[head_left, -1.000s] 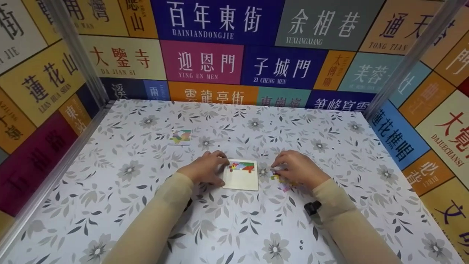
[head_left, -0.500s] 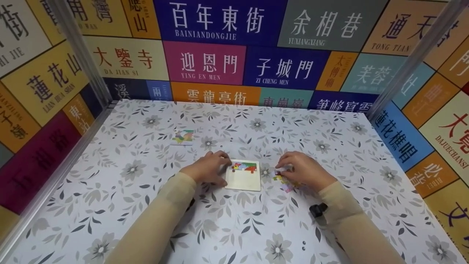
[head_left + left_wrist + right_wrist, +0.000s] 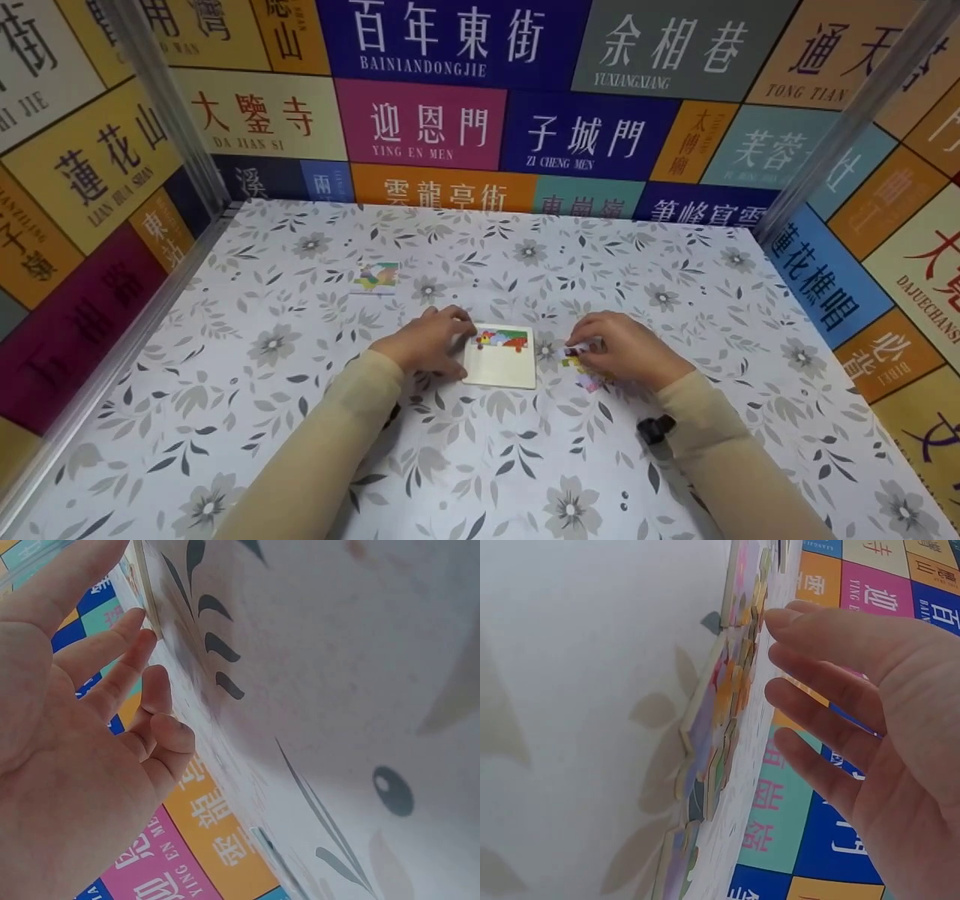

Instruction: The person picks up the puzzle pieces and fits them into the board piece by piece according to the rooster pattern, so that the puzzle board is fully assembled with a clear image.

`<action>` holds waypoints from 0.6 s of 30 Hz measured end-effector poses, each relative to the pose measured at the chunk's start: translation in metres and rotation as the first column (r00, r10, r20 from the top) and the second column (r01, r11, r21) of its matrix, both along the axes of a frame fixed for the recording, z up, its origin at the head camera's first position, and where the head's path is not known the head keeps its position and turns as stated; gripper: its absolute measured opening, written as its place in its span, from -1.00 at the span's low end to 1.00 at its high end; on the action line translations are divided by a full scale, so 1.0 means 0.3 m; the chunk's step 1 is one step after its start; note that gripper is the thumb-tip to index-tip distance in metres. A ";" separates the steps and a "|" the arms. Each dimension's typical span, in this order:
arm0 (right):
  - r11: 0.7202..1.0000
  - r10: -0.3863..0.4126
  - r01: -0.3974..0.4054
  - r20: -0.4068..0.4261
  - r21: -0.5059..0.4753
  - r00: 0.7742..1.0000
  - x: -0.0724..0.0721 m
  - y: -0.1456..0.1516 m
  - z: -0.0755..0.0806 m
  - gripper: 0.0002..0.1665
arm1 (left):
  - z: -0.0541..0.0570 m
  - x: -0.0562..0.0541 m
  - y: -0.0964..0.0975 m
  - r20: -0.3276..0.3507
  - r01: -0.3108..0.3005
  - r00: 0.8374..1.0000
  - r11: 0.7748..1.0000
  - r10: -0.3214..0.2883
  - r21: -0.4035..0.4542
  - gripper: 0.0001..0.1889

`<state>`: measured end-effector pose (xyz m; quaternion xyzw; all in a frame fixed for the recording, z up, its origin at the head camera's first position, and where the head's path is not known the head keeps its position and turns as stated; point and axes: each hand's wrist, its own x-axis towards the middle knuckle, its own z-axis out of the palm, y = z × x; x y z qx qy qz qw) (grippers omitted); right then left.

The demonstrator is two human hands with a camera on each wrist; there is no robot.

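Observation:
In the head view, a square puzzle board lies mid-table, a strip of colourful pieces filling its top and the pale base bare below. My left hand holds its left side, thumb by the lower corner and fingertips by the upper one. In the left wrist view, fingertips of that hand touch the board's edge. My right hand is over loose puzzle pieces, partly hiding them. In the right wrist view, its fingers extend beside the overlapping pieces; no piece is visibly pinched.
A small picture card lies on the table farther back, to the left. Floral paper covers the tabletop. Colourful panels with large lettering enclose the back and sides.
The head view has shifted slightly, so everything sits a little farther right. The left hand stays on the board, and the right hand stays over the loose pieces with a slight finger movement.

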<state>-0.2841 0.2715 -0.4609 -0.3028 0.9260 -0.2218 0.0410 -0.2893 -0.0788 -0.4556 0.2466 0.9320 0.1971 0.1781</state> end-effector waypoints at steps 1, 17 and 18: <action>1.000 0.015 -0.015 -0.007 -0.007 1.000 0.001 0.001 0.000 -0.77 | 0.000 -0.002 0.001 -0.003 0.003 1.000 1.000 -0.003 -0.002 -0.31; 0.997 0.073 -0.073 -0.015 0.019 0.997 0.000 0.006 -0.016 -0.81 | -0.002 0.000 0.006 0.023 -0.031 0.999 0.999 0.031 -0.013 -0.29; 0.997 0.072 -0.071 -0.019 0.022 0.997 0.000 0.007 -0.016 -0.81 | -0.001 -0.001 0.007 0.021 -0.030 0.999 0.999 0.030 -0.014 -0.29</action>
